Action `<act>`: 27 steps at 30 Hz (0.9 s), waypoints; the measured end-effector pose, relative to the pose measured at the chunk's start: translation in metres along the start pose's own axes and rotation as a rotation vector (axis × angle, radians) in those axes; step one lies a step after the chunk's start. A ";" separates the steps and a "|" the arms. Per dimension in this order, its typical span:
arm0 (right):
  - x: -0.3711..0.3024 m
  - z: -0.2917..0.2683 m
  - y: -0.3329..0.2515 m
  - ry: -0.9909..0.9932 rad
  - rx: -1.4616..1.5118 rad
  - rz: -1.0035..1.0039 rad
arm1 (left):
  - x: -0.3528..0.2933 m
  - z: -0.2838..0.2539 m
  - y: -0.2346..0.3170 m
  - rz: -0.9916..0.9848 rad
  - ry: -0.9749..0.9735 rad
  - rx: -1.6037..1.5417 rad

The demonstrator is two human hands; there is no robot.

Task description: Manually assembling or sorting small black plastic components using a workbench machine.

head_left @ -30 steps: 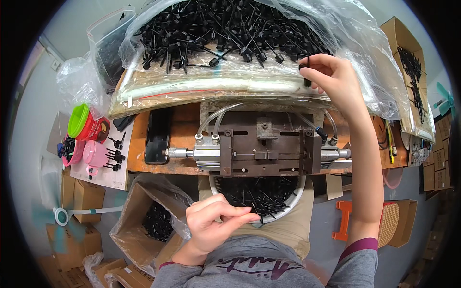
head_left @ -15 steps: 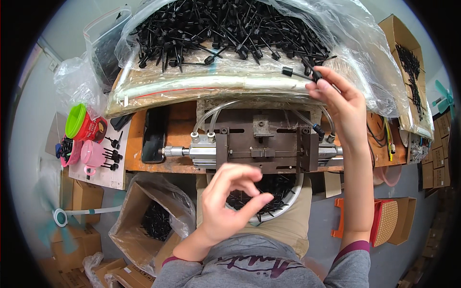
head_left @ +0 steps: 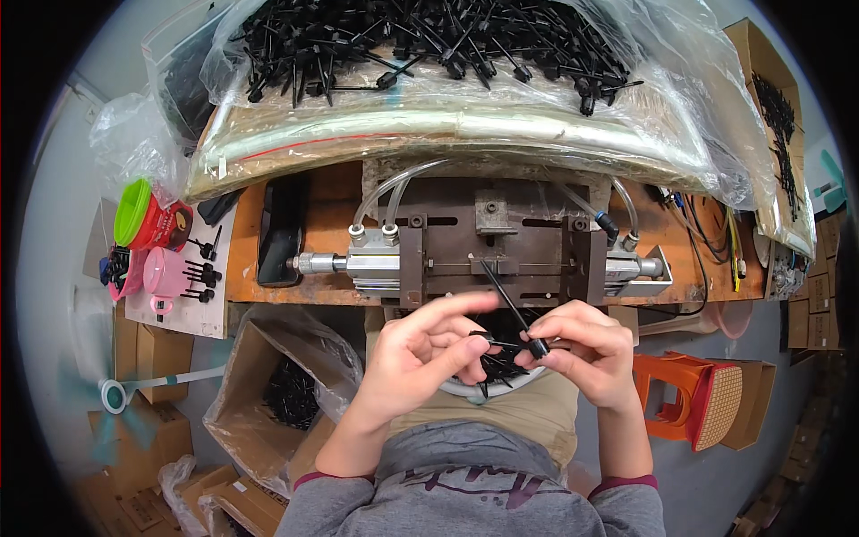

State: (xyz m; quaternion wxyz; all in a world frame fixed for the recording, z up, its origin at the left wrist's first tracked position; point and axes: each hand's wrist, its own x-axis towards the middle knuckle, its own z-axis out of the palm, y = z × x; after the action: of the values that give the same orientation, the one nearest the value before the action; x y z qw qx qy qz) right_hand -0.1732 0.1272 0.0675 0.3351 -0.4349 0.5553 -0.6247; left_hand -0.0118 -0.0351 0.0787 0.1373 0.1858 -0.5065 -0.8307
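Note:
Two thin black plastic pins with knobbed heads are between my hands, in front of the machine's fixture. My right hand [head_left: 591, 351] is closed, pinching the black knobbed pin [head_left: 510, 302] by its thick head, with the shaft pointing up and away to the left. The second black pin [head_left: 503, 344] lies crosswise from the right fingers to the left thumb. My left hand [head_left: 420, 353] closes thumb and fingers about its left end, index finger stretched out above. Beyond them stands a dark metal clamping fixture [head_left: 456, 242] with a small central block [head_left: 494, 266].
A plastic-lined tray [head_left: 447, 125] heaped with black pins spans the back. Below my hands a round white-rimmed container [head_left: 474, 390] holds more. A lined carton [head_left: 259, 430] stands lower left, pink cup [head_left: 164, 270] and phone [head_left: 282, 237] left, orange stool [head_left: 667, 394] right.
My right hand has come down from the tray's front edge with the two pins, toward my left hand. The left fingers have closed about the end of one pin.

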 end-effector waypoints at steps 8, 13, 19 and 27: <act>0.000 0.000 0.009 0.208 -0.624 -0.270 | -0.015 -0.014 0.002 0.333 0.127 0.365; 0.001 0.019 0.018 0.024 -0.869 -0.284 | -0.021 -0.019 0.003 0.579 0.336 0.641; 0.007 0.035 0.032 -0.003 -1.159 -0.376 | -0.017 -0.015 0.001 0.699 0.259 0.764; 0.020 0.046 0.022 0.021 -1.359 -0.276 | -0.013 -0.012 0.003 0.651 0.207 0.771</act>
State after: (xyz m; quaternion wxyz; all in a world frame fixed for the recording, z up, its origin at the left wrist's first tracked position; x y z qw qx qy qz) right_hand -0.1407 0.0870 0.0496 -0.0996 -0.6089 0.7662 -0.1798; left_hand 0.0055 -0.0402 0.0782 0.3597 0.1371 -0.7914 -0.4749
